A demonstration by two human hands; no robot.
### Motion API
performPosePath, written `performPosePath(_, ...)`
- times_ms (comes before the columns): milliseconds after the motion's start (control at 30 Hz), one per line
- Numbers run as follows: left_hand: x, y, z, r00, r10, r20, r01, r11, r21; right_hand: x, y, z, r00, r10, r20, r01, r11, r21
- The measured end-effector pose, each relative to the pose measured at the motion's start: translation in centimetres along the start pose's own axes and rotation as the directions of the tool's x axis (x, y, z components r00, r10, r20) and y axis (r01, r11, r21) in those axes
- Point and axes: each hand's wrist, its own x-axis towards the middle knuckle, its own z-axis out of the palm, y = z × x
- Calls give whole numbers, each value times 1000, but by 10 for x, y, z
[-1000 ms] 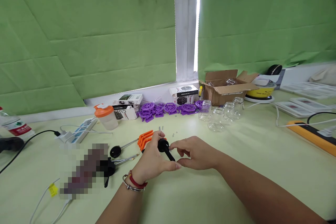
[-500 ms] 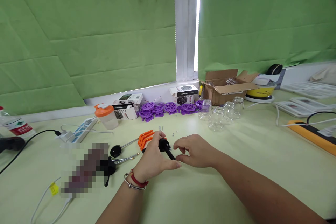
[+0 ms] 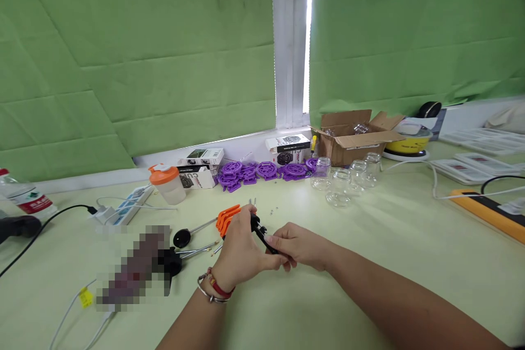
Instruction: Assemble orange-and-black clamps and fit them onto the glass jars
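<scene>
A black part (image 3: 262,234) with a narrow arm, its exact kind unclear, is gripped between the thumb and fingers of my left hand (image 3: 243,251). At the arm's near end, the closed fingers of my right hand (image 3: 302,246) grip the same part, close to my left thumb. My fingers hide much of it. Just beyond my left hand lie orange bent plastic pieces (image 3: 225,220). To their left are a metal rod with a round black knob (image 3: 181,238) and a black piece (image 3: 171,261) with thin metal rods.
Purple plastic wheel-like parts (image 3: 266,170) lie along the back beside white-and-black boxes (image 3: 197,176). Glass jars (image 3: 341,188) and an open cardboard box (image 3: 361,145) stand back right. An orange-lidded cup (image 3: 168,185) and power strip (image 3: 134,202) sit left; an orange-black strip (image 3: 488,213) lies right.
My right hand has moved left and closed on the near end of the black part. The part has turned slightly in my left hand.
</scene>
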Motion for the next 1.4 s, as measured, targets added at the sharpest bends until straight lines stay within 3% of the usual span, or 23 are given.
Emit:
performPosePath(133, 0, -5, 6, 997, 57, -52, -54, 997, 53, 5, 5, 13, 999, -4, 48, -12, 948, 318)
performPosePath(333, 1, -14, 11, 987, 132, -88, -132, 991, 9, 4, 1, 10, 1000, -26, 0, 24, 931, 365)
performPosePath(433, 1, -14, 9, 982, 161, -98, -171, 980, -102, 1, -3, 3, 994, -67, -85, 84, 973, 214)
performPosePath(533, 5, -14, 6, 979, 85, -187, -127, 966, -223, -1, -5, -5, 950, -187, -252, 149, 975, -162)
performPosePath(633, 12, -17, 5, 979, -103, -175, 18, 903, -430, 0, -2, -11, 855, -370, -363, 81, 787, -612)
performPosePath(733, 19, -23, 7, 979, -203, 7, 161, 753, -638, 4, 4, -15, 842, -442, -309, 2, 574, -819)
performPosePath(833, 23, -30, 9, 974, -203, 100, 213, 671, -710, 9, 9, -16, 871, -417, -259, -19, 498, -867)
performPosePath(967, 24, -33, 11, 969, -216, 118, 231, 633, -739, 12, 13, -16, 876, -417, -243, -13, 482, -876)
performPosePath(1400, 24, -33, 15, 964, -254, 83, 238, 672, -702, 17, 13, -15, 879, -402, -255, -35, 479, -877)
